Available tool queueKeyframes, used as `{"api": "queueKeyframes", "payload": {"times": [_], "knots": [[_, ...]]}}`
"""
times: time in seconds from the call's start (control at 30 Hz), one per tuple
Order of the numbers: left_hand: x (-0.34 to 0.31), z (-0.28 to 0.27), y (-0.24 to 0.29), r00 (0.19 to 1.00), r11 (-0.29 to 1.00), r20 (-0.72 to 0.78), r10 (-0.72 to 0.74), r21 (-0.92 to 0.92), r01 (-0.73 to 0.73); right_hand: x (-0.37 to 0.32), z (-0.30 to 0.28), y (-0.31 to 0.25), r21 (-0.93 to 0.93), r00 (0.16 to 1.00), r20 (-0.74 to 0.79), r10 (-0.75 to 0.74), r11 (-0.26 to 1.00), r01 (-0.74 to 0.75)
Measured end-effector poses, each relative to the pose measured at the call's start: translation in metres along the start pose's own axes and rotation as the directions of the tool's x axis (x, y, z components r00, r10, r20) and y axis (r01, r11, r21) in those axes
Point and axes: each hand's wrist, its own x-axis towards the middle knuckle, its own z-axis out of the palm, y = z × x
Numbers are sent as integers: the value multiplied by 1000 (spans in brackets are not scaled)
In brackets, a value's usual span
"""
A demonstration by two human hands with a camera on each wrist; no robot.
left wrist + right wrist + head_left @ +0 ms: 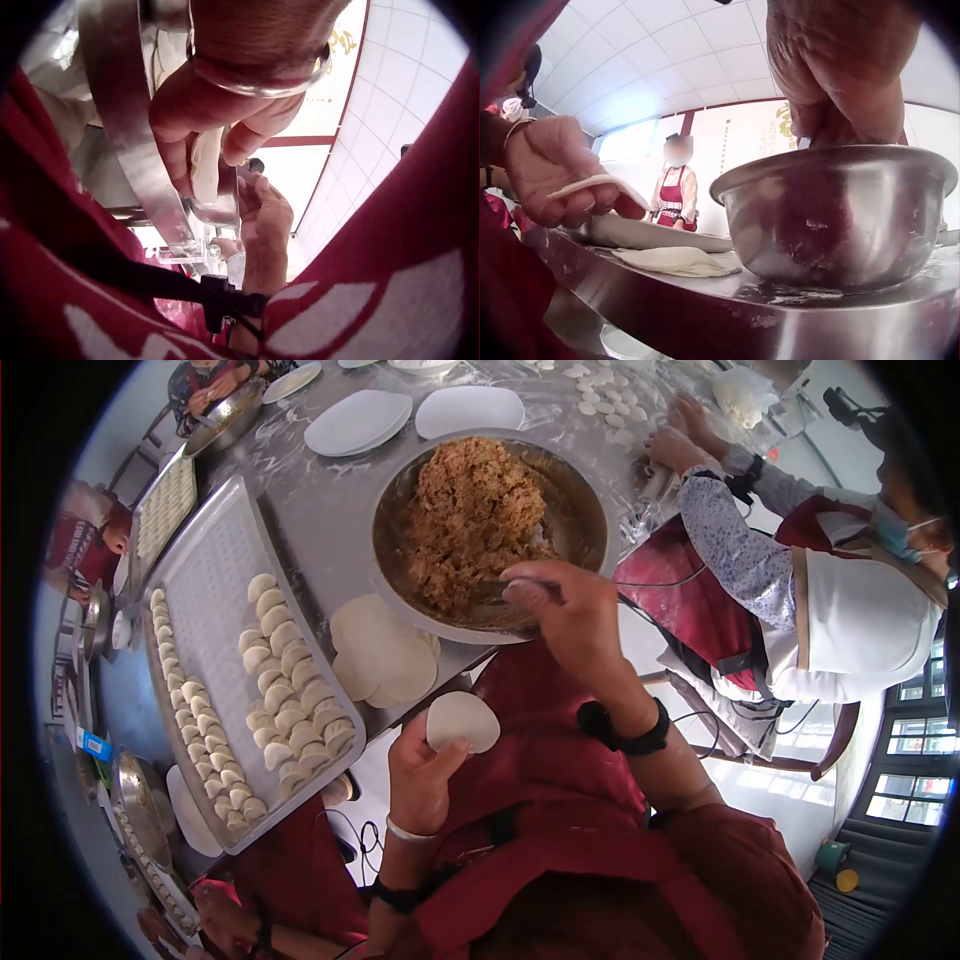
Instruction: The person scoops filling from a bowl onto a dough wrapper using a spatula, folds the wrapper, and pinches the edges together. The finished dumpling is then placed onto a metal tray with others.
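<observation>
My left hand [418, 785] holds a round dumpling wrapper [462, 722] in front of the apron, the thumb on its near edge. From the side, in the right wrist view, the wrapper [604, 182] lies over the fingers. Over the near right rim of a metal bowl [590, 525], my right hand [578, 618] grips a thin metal utensil [548, 588]; its working end is hidden. Brown minced filling [475, 500] is heaped in the bowl. Left of the bowl, a stack of wrappers [385, 650] lies at the table edge.
A metal tray [205, 575] with rows of folded dumplings [290, 680] stands at the left. White plates [358, 422] sit beyond the bowl. At the right, another person [840, 590] works at the floury table [300, 490]; small dough pieces [603, 398] lie at the back.
</observation>
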Motion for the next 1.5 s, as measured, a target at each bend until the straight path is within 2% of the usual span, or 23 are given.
{"api": "queueKeyframes", "payload": {"times": [0.07, 0.17, 0.27, 0.37, 0.47, 0.57, 0.67, 1.07, 1.17, 1.3, 1.37, 1.5], "knots": [[-1, -2, 1, 1000, 1000, -1, 0, -12, 0, 4, 0, -1, 103, 997, -42, 67, 993, -63], [-1, -1, 7, 1000, 997, -22, -21, -69, 20, 14, 7, 3, 80, 998, -41, -47, 996, 50], [-1, 0, 12, 999, 992, -46, 4, -127, -10, 14, 12, 4, 21, 978, 33, -208, 978, 208], [-2, -5, 13, 998, 990, -56, 22, -140, -29, 8, 6, -1, -25, 966, 150, -212, 976, 218], [0, -7, 16, 997, 984, -74, 2, -177, -15, 5, -3, -6, 113, 995, 98, -24, 994, 13], [2, -5, 19, 995, 974, -101, 3, -224, -25, 5, -6, -2, 266, 984, -77, 162, 954, -136], [4, -6, 21, 993, 972, -115, 10, -233, -37, 9, -8, 1, 167, 975, -89, 203, 968, -186], [2, -12, 16, 986, 974, -166, -10, -226, -28, 14, 11, 0, 308, 955, 26, 296, 906, -289], [4, -12, 16, 987, 973, -161, 12, -225, -49, 15, 18, 3, 355, 962, -9, 275, 900, -254], [4, -10, 20, 985, 963, -169, 30, -259, -74, 21, 22, 4, 382, 957, 29, 287, 882, -276], [4, -10, 23, 982, 963, -184, 34, -256, -82, 24, 22, 2, 380, 941, 58, 333, 864, -329], [9, -15, 32, 977, 966, -199, 80, -225, -125, 34, 22, 8, 532, 895, 115, 431, 734, -422]]}}
